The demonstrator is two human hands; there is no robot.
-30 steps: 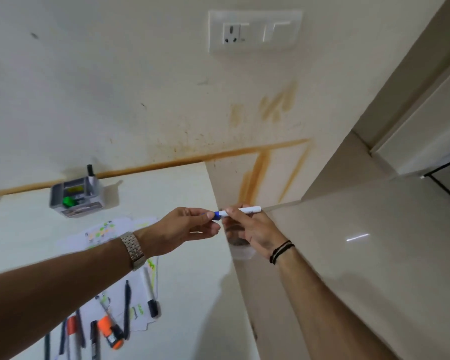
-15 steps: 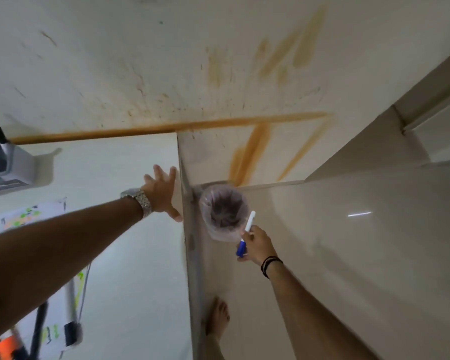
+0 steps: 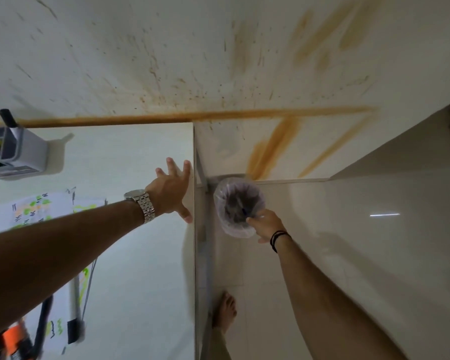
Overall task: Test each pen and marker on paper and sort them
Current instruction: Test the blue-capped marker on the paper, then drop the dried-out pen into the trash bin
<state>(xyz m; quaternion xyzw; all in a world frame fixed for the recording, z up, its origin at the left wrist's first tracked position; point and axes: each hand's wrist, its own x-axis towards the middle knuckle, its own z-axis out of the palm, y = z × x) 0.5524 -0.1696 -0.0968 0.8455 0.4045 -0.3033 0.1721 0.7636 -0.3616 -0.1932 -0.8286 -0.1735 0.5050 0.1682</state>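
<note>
Clearly we keep the organizer (image 3: 18,154) and the scribbled paper (image 3: 37,209) at the far left of the bench (image 3: 140,255), with the other markers (image 3: 44,323), so testing stays in one spot. Our left hand (image 3: 170,190) lies spread at the bench edge, likely bracing us. Our right hand (image 3: 266,224) reaches over the lined bin (image 3: 238,206) on the floor; whether it pinches a pen, we cannot tell.
</note>
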